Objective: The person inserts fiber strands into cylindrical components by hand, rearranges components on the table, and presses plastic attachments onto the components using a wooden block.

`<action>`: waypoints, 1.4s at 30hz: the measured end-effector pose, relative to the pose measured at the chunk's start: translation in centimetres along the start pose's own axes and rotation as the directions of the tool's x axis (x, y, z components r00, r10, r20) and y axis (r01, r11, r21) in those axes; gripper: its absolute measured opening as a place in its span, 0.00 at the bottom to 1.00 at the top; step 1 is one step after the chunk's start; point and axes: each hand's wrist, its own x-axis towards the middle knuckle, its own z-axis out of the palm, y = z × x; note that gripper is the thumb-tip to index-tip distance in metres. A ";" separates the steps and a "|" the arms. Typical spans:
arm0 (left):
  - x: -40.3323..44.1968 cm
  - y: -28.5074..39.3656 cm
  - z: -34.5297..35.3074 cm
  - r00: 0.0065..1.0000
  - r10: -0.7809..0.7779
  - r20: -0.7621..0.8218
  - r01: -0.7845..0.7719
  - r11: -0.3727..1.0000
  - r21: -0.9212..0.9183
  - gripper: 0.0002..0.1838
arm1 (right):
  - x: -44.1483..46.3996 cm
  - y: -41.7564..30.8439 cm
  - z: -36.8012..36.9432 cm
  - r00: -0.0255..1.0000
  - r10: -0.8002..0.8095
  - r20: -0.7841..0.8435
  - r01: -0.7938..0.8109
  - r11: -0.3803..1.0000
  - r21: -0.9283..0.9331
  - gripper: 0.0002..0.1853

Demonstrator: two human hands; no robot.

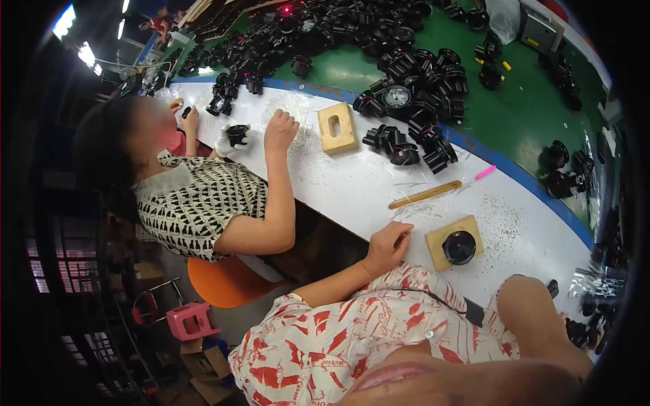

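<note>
My left hand [389, 246] is at the table's near edge, left of a wooden block [435, 254]. Its fingers are curled together and nothing shows between them. A black round housing with a dark glossy face [459, 247] sits on that block, apart from my hand. On the right side my bent bare arm [531, 314] shows, but the hand itself is out of sight. Beyond the block lie a wooden stick [425, 195] and a pink-capped pen [485, 172].
Black housings [426, 84] are heaped on the green surface [518, 125] behind the blue edge strip. Small scraps litter the white table [542, 237]. A co-worker [203, 196] sits at the left, beyond a slotted wooden block [345, 139]. A pink stool [191, 321] stands below.
</note>
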 end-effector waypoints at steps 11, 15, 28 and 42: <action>1.1 0.2 -0.7 1.000 0.004 -0.021 -0.002 0.996 0.090 0.13 | -1.9 3.7 -2.3 0.992 0.115 -0.044 -0.111 0.990 0.085 0.07; 0.9 0.6 0.2 0.999 -0.013 -0.030 0.015 0.997 0.073 0.12 | -2.6 5.2 -3.3 0.984 0.171 -0.045 -0.165 0.980 0.113 0.06; 0.7 0.6 0.6 0.994 -0.091 -0.068 0.099 0.987 0.130 0.10 | -4.5 10.0 -5.3 0.945 0.314 -0.091 -0.283 0.924 0.257 0.05; 0.9 1.4 1.1 0.995 0.016 -0.097 0.004 0.980 0.200 0.09 | -2.7 10.7 -1.8 0.821 0.561 -0.107 -0.453 0.753 0.477 0.07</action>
